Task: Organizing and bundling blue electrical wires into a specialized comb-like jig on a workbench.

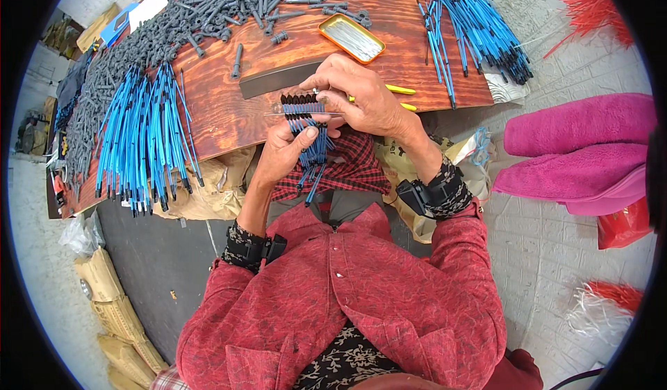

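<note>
My left hand [283, 152] is closed round a bundle of thin blue tubes [314, 155] with black ends, its thumb lying across them. The tubes fan downward from my grip, and their upper black tips line up in a row. A thin metal needle-like rod [295, 114] lies crosswise over the bundle near the thumb. My right hand [365, 98] bends over the upper right of the bundle, thumb and fingers drawn together beside the black tips; what they pinch is hidden. Just beyond sits a dark grey bar [274, 80] on the wooden table [215, 105].
An orange-rimmed tin [352, 38] holds thin metal pins. Yellow handles [401, 98] show right of my right hand. Grey bolt-like parts [201, 15] are heaped at the back left. Blue tubes lie at left [142, 140] and right [479, 29]. A pink towel [577, 147] is at the right.
</note>
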Demonstrator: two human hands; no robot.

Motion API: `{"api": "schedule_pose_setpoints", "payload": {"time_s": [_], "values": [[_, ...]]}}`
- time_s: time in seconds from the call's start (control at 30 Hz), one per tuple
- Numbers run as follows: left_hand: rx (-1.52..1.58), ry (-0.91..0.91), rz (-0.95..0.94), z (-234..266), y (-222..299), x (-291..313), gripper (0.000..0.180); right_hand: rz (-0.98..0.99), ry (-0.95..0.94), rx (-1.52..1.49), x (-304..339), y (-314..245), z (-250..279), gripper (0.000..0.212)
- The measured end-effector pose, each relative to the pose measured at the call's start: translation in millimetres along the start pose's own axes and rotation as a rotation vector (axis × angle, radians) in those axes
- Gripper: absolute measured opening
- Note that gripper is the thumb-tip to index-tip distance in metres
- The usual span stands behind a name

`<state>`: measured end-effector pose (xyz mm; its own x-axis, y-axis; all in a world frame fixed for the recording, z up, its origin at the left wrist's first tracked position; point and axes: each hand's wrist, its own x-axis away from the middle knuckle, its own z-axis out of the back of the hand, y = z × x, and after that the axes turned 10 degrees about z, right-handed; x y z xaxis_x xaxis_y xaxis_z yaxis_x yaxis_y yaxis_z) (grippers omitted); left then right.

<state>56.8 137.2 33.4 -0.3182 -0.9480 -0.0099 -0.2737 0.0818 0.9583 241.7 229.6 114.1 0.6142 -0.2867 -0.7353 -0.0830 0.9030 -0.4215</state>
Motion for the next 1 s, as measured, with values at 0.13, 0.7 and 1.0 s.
{"api": "schedule_pose_setpoints", "payload": {"time_s": [0.13, 0.7, 1.0], "values": [[-0.040, -0.013, -0.019, 2.5, 0.4, 1.4, 0.031, -0.040, -0.037, 0.107, 2.1, -7.7, -1.4, 0.025], [-0.177, 0.077, 0.005, -7.0, 7.5, 5.0, 0.033, -0.032, -0.022, 0.291, 4.1, -20.0, -6.0, 0.030], [-0.280, 0.141, 0.011, -3.0, -0.4, 5.9, 0.033, -0.012, 0.009, 0.338, 5.2, -20.6, -8.7, 0.031]]}}
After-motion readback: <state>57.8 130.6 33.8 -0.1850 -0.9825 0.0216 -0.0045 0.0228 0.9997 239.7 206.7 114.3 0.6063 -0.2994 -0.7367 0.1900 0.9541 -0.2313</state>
